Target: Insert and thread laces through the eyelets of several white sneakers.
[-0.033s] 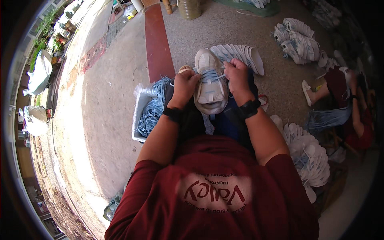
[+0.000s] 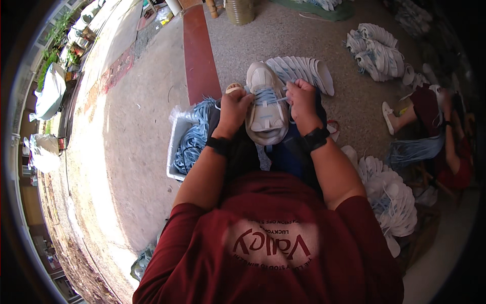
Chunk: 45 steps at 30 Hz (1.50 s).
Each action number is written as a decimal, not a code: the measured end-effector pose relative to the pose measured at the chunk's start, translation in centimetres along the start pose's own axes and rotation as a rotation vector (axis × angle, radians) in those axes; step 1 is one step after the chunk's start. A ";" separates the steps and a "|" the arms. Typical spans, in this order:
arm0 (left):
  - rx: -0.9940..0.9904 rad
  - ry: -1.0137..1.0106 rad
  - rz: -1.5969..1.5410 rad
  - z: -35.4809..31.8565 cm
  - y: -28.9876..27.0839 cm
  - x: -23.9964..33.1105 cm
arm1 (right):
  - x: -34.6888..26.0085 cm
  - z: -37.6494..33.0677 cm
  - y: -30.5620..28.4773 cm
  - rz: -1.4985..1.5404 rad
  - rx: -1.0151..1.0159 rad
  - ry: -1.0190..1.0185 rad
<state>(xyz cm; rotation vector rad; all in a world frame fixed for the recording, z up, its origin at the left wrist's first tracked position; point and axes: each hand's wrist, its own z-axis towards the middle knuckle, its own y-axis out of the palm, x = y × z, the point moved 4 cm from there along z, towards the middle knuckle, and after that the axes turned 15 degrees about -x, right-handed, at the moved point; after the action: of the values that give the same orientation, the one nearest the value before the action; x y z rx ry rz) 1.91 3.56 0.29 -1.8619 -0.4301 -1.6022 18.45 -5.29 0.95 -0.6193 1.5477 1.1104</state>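
Fingers [image 2: 242, 99] of the left hand [image 2: 234, 109] are curled tight on a pale blue lace [image 2: 265, 96], and the right hand [image 2: 302, 99] is fisted on the other end — both pull it across a white shoe [image 2: 266, 109]. That shoe rests on the person's lap, between the two wrists, toe pointing away. Just left of the left forearm stands a white bin [image 2: 174, 152] heaped with more blue laces. Beyond the shoe lies a fanned row of white soles [image 2: 304, 71] on the concrete floor [image 2: 131, 152] — another stack of white shoes [image 2: 392, 202] sits beside the right elbow.
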 end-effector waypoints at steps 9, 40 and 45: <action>0.158 0.165 0.284 -2.0 0.3 2.8 | -0.2 -0.9 -0.4 0.261 0.154 0.060; 0.174 0.083 -0.159 -2.8 -2.4 -1.6 | 1.2 -2.4 -0.8 -0.405 0.022 -0.116; 0.172 0.077 -0.143 -3.1 -2.5 -1.4 | 0.8 -2.7 -0.7 -0.687 0.022 -0.201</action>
<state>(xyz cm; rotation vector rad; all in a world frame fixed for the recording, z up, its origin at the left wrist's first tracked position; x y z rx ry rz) -2.24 3.63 -0.28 -1.6679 -0.6588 -1.6679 17.59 -7.90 -0.07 -0.9055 1.0448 0.6049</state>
